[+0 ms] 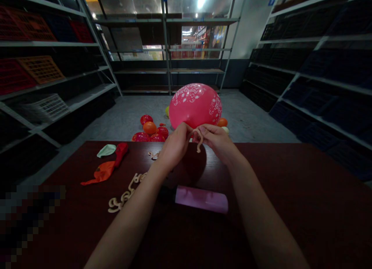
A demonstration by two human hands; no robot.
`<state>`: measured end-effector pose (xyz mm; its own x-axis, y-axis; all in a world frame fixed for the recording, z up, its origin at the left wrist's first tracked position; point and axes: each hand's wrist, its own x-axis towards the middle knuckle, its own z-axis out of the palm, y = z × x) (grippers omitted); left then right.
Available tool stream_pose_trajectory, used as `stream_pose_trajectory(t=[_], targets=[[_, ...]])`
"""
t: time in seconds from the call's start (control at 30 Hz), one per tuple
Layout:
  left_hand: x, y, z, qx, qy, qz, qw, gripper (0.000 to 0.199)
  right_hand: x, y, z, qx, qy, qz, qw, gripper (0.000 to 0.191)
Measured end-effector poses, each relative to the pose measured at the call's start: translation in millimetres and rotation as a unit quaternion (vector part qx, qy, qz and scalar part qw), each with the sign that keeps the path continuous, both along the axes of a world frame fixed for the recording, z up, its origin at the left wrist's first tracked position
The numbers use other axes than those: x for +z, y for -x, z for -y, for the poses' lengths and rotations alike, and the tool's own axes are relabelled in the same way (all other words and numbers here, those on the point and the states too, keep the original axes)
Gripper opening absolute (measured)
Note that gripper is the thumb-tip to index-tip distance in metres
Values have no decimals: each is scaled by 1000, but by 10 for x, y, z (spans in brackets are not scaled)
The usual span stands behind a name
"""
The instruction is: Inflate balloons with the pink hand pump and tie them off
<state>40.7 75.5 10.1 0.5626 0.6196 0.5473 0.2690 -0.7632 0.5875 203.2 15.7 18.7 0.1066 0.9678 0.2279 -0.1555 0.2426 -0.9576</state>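
A large inflated pink balloon with white printing stands beyond my hands, its neck end toward me. My left hand is closed at the neck, the fingertips pinching it. My right hand pinches a beige curled strip beside the neck, and its loose end hangs down between the hands. The exact grip at the knot is too small to tell. Below them on the table lies a pink cylindrical pump. Several beige curled strips lie left of my left forearm.
Flat orange, red and pale green balloons lie on the table's left. Several inflated balloons rest on the floor past the far edge. Shelves with crates line both sides, with a rack at the back.
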Motion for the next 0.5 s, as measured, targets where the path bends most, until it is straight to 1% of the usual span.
stream_pose_trajectory(t=[0.07, 0.17, 0.23, 0.3, 0.37, 0.4, 0.47, 0.5], targets=[[9, 13, -21, -23, 11, 25, 999, 7, -7, -12, 5, 4, 7, -6, 1000, 32], [35, 34, -48, -62, 43, 61, 995, 11, -26, -45, 9, -12, 14, 6, 1000, 25], [41, 39, -65, -82, 75, 83, 990, 14, -29, -75, 12, -9, 16, 51, 999, 22], [31, 31, -80, -98, 114, 115, 982, 15, -20, -100, 17, 10, 8, 116, 993, 17], [11, 7, -90, -107, 164, 152, 969, 17, -6, -109, 20, 29, -6, 171, 985, 8], [1, -8, -92, -109, 190, 167, 961, 18, -3, -106, 20, 30, -15, 192, 981, 7], [-16, -39, -87, -110, 235, 187, 947, 19, -11, -83, 14, 15, -31, 222, 974, 10], [-21, -53, -80, -112, 253, 195, 941, 20, -22, -65, 9, -4, -37, 237, 971, 10]])
